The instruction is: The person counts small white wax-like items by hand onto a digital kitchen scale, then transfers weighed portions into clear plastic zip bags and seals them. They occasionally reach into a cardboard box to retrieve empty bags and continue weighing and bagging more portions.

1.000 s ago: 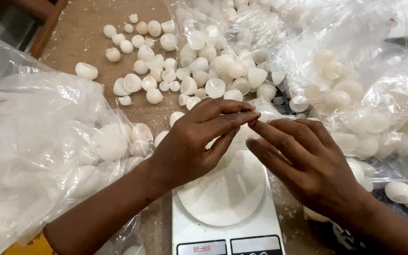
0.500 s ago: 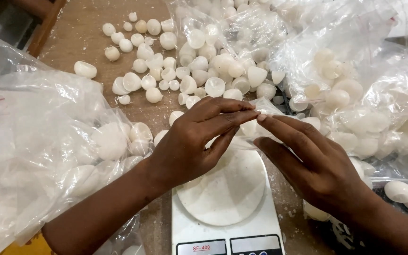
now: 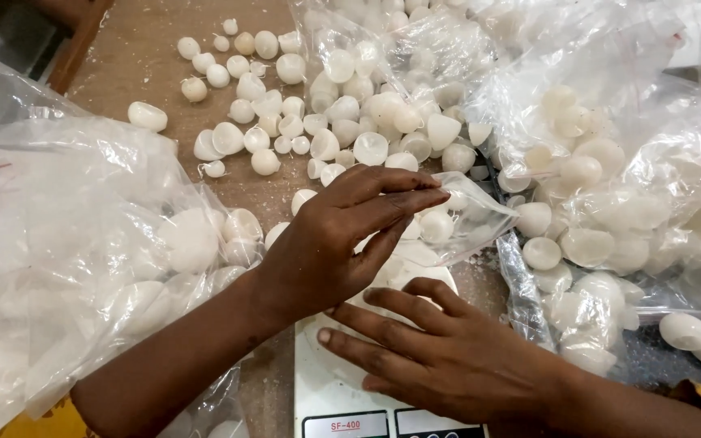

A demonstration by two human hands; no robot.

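Two hands are seen: a left hand (image 3: 330,243) and a right hand (image 3: 440,353). One white digital scale (image 3: 326,389) is counted, and one small clear bag (image 3: 468,219) is pinched. The loose white shells (image 3: 285,105) are too many to be counted exactly.

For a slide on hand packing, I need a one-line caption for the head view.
Left hand pinches a small clear bag of white shells above a scale; right hand lies flat.

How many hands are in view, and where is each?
2. The left hand pinches a small clear bag of white shells above the scale; the right hand lies flat over the scale. None seem hidden.
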